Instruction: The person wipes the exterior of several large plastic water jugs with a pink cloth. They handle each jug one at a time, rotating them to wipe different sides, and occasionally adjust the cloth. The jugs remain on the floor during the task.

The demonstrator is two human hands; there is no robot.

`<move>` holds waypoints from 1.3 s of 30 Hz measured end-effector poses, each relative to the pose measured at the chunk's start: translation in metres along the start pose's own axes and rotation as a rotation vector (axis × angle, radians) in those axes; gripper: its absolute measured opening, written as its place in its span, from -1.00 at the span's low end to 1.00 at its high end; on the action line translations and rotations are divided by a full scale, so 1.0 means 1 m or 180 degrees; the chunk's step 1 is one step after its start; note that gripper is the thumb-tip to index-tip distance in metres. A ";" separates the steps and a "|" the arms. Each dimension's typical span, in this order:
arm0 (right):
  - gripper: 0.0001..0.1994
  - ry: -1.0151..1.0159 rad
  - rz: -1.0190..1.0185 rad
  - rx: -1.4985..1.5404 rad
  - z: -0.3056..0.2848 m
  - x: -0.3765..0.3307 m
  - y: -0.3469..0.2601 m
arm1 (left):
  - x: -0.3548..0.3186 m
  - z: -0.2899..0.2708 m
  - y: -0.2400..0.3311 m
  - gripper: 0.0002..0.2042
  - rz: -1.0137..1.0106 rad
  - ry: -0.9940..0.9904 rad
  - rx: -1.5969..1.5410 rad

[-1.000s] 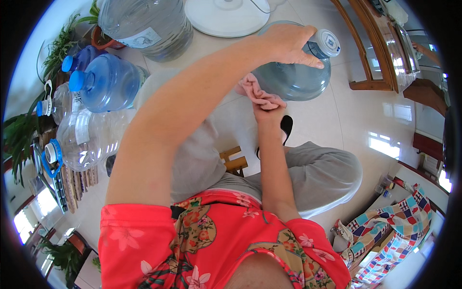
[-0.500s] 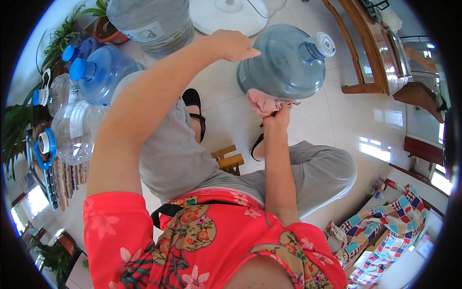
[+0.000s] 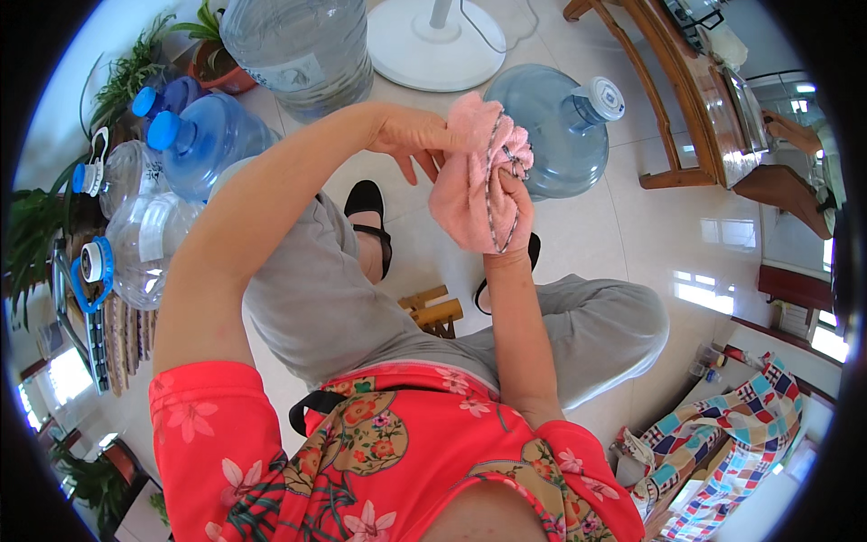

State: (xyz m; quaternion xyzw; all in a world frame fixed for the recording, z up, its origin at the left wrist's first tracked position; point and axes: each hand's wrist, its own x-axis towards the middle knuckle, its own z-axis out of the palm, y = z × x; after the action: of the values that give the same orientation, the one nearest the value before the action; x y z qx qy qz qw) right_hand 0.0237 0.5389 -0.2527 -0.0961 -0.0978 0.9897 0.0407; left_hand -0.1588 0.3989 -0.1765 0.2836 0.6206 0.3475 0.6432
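A pink cloth (image 3: 465,203) with a dark patterned edging is bunched between my hands in front of me. My right hand (image 3: 517,212) is closed around its right side, with part of the fingers hidden in the folds. From the left, my left hand (image 3: 411,137) pinches the cloth's upper left side between thumb and forefinger; its other fingers hang loosely below. Just beyond the cloth, a big blue-tinted water jug (image 3: 551,135) lies on its side on the floor. Its white-capped neck points right, and the cloth covers part of its left side in this view.
Several large bottles, among them a clear one (image 3: 298,59) and a blue jug (image 3: 212,140), stand at the left. A white round base (image 3: 433,59) is at the far side, and a wooden table (image 3: 691,99) at the right. A small wooden stool (image 3: 433,312) shows between my legs.
My right hand has lifted the cloth from the jug's near side up and toward me. The left hand has come off the jug and onto the cloth.
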 end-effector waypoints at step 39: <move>-0.67 -0.0323 -0.1904 -0.7476 0.110 0.071 -0.176 | 0.052 0.049 0.018 -0.61 0.1710 0.2486 0.0030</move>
State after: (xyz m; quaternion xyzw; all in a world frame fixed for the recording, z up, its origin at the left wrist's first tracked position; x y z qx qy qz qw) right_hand -0.0562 0.6972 -0.1245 -0.0092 -0.9556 0.2524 0.1519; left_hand -0.1119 0.4547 -0.1900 0.2851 0.7223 0.5793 0.2478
